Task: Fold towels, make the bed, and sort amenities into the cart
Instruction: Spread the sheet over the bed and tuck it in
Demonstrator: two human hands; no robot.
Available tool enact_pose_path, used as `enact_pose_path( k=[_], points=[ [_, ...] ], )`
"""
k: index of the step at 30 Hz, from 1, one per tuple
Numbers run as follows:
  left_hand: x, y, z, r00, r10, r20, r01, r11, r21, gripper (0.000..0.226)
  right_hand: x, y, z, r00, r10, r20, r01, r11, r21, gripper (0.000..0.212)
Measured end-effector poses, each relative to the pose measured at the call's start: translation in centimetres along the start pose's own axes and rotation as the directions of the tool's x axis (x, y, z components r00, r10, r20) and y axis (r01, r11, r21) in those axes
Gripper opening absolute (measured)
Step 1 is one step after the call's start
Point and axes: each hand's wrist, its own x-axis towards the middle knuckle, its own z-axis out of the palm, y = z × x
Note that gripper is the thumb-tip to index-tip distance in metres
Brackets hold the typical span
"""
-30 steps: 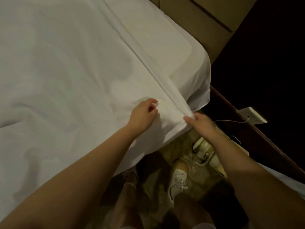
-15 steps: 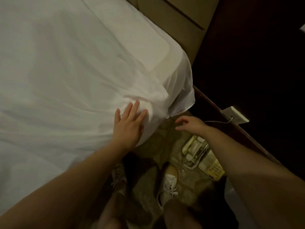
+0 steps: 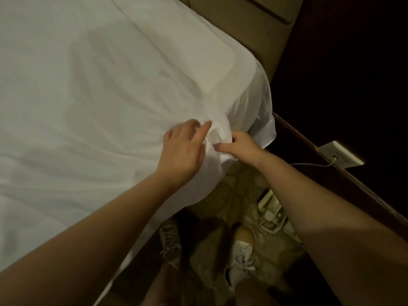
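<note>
A white sheet (image 3: pixel 92 89) covers the bed and hangs over its near corner, with creases running toward that corner. My left hand (image 3: pixel 183 149) lies on the sheet near the corner, fingers spread and slightly blurred. My right hand (image 3: pixel 240 146) pinches a bunched fold of the sheet (image 3: pixel 218 133) at the corner, just right of my left hand. A flat pillow shape (image 3: pixel 198 51) shows under the sheet toward the head of the bed.
A tan headboard panel (image 3: pixel 249 21) stands behind the bed. A dark wooden nightstand edge (image 3: pixel 326 173) runs along the right with a white wall socket (image 3: pixel 340 154) and a cable. A telephone (image 3: pixel 272 212) lies on the patterned carpet beside my shoes (image 3: pixel 241 255).
My right hand came in from the open air beside the bed and took hold of the sheet corner. My left hand shifted slightly toward the corner, staying on the sheet.
</note>
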Motion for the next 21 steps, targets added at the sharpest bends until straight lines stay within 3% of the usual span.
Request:
enact_pose_path(
  k=[2, 4, 5, 8, 10, 12, 15, 17, 21],
  points=[
    [2.1, 0.5, -0.7, 0.997, 0.068, 0.049, -0.070, 0.996, 0.055, 0.052, -2.4, -0.1, -0.5, 0.998, -0.052, -0.033, 0.055, 0.994, 0.090, 0.037],
    [4.4, 0.9, -1.6, 0.946, 0.154, 0.285, -0.183, 0.980, 0.076, 0.052, -4.7, 0.0, -1.0, 0.998, -0.064, 0.004, 0.062, 0.984, 0.165, 0.040],
    [5.7, 0.9, -2.0, 0.885, 0.196, 0.423, -0.245, 0.968, 0.062, 0.048, -5.6, 0.2, -1.1, 0.998, -0.042, 0.055, 0.033, 0.986, 0.161, 0.043],
    [8.6, 0.3, -3.4, 0.692, 0.261, 0.673, -0.431, 0.897, 0.095, 0.034, -6.7, 1.5, -0.7, 0.978, 0.051, 0.200, -0.018, 0.987, -0.162, 0.042],
    [9.1, -0.2, -4.3, 0.639, 0.287, 0.714, -0.513, 0.850, 0.118, 0.026, -7.2, 2.6, -0.4, 0.967, 0.115, 0.226, -0.018, 0.920, -0.392, 0.034],
    [8.3, -0.6, -5.0, 0.637, 0.357, 0.683, -0.577, 0.808, 0.116, 0.022, -8.1, 3.9, -0.3, 0.963, 0.136, 0.233, 0.002, 0.860, -0.511, 0.031],
    [5.7, -1.6, -5.1, 0.584, 0.421, 0.694, -0.654, 0.750, 0.095, 0.030, -10.5, 5.9, -0.4, 0.977, 0.067, 0.201, 0.105, 0.672, -0.733, 0.021],
    [4.2, -2.2, -4.6, 0.551, 0.430, 0.716, -0.683, 0.724, 0.091, 0.032, -12.1, 7.4, -0.8, 0.987, 0.023, 0.159, 0.112, 0.607, -0.786, 0.019],
    [4.1, -1.5, -3.6, 0.552, 0.409, 0.727, -0.678, 0.728, 0.106, 0.039, -14.5, 8.1, -1.0, 0.997, -0.076, -0.014, 0.035, 0.609, -0.792, 0.034]
  ],
)
